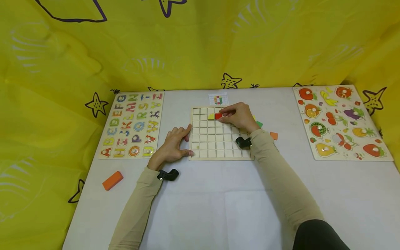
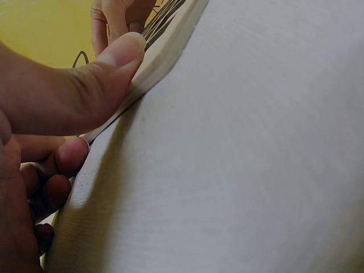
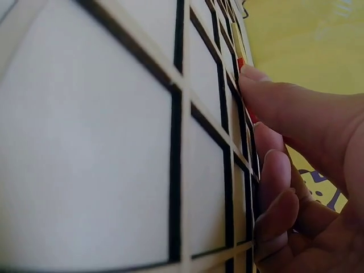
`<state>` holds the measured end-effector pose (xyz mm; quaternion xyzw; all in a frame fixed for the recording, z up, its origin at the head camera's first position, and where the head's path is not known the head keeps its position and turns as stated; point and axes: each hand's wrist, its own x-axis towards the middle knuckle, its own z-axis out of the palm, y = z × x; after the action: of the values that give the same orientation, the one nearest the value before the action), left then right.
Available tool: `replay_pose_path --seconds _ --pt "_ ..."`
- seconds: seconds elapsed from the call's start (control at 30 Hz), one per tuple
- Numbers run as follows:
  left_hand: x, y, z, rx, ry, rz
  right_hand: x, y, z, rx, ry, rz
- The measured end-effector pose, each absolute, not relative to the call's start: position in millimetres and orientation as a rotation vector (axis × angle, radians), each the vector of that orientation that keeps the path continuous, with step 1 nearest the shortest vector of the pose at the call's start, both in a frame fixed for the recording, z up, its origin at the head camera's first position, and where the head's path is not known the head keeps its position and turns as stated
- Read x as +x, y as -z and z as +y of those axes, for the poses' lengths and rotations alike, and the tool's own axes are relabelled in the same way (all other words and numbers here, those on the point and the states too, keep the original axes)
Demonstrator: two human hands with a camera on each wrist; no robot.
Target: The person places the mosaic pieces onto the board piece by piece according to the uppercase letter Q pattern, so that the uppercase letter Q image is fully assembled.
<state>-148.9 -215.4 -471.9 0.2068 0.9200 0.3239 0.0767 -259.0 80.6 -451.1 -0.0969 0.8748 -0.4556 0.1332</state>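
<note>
A wooden grid board (image 1: 207, 139) lies in the middle of the table. In its upper rows sit a yellow tile (image 1: 211, 116) and, right beside it, a red tile (image 1: 218, 116). My right hand (image 1: 237, 116) pinches the red tile at its right side with thumb and fingertips; the thumb partly covers it in the right wrist view. At the board's left edge my left hand (image 1: 173, 144) rests with thumb and index finger spread along it, the thumb (image 2: 108, 85) pressing near the lower corner. A small pattern card (image 1: 217, 99) with coloured squares lies just behind the board.
An alphabet puzzle board (image 1: 134, 125) lies to the left and a fruit puzzle board (image 1: 340, 121) to the right. An orange block (image 1: 113, 180) is at the front left. Green (image 1: 259, 124) and orange (image 1: 273, 135) pieces lie beside the right forearm. A yellow cloth (image 1: 187, 52) hangs behind.
</note>
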Motion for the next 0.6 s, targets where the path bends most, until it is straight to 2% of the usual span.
replay_pose_path --seconds 0.6 --pt "-149.6 472.1 -215.8 0.603 -0.96 2.753 -256.4 446.9 83.4 -0.407 1.339 2.54"
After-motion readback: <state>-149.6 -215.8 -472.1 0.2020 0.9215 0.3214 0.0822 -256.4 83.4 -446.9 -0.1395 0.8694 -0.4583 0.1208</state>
